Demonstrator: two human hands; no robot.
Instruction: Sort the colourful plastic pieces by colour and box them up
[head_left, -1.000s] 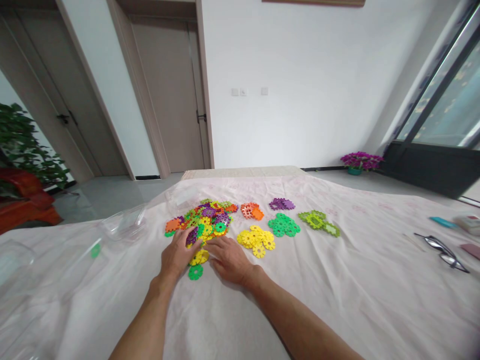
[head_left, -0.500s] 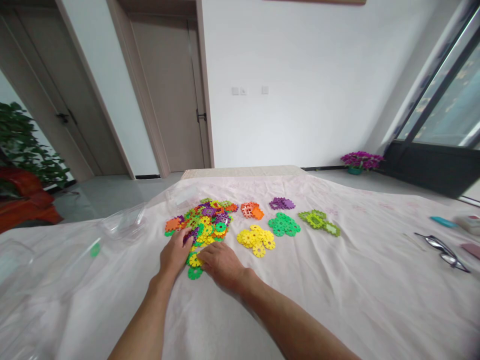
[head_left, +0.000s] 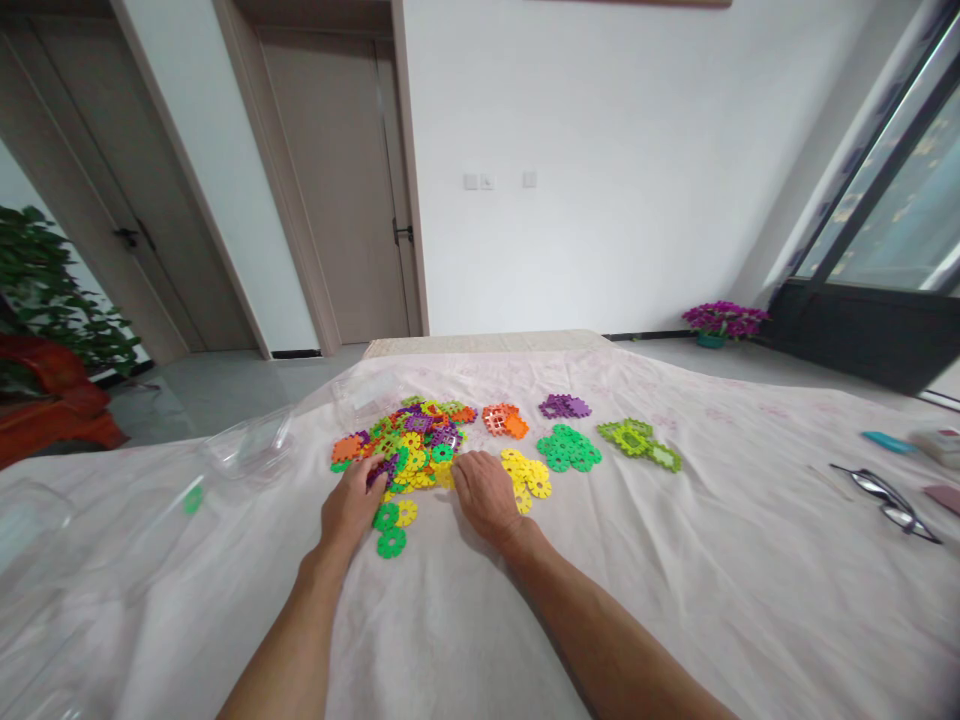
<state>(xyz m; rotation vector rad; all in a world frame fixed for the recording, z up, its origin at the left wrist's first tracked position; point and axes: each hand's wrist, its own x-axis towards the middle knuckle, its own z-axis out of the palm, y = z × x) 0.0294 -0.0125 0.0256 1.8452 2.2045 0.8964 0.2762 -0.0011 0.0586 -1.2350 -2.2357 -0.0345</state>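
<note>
A mixed pile of notched plastic pieces [head_left: 420, 430] in purple, orange, green and yellow lies on the cloth. My left hand [head_left: 352, 500] rests at the pile's near left edge, thumb and fingers apart, touching pieces by a purple one [head_left: 384, 470]. Between the pile and a group of yellow flower-shaped discs [head_left: 536, 478], my right hand [head_left: 486, 498] has its fingers closed on a yellow disc [head_left: 444, 475], partly hidden by them. Two green discs [head_left: 391, 543] and a yellow disc [head_left: 406, 513] lie in front of the pile.
Separate groups of orange pieces [head_left: 504, 420], purple pieces [head_left: 564, 406], green discs [head_left: 568, 449] and lime pieces [head_left: 637, 442] lie right of the pile. Clear plastic containers [head_left: 251, 445] stand left. Eyeglasses [head_left: 885, 503] and a blue object [head_left: 888, 442] lie far right.
My right hand has moved right and away from me with a yellow disc, from the pile's front toward the yellow group. My left hand has hardly moved.
</note>
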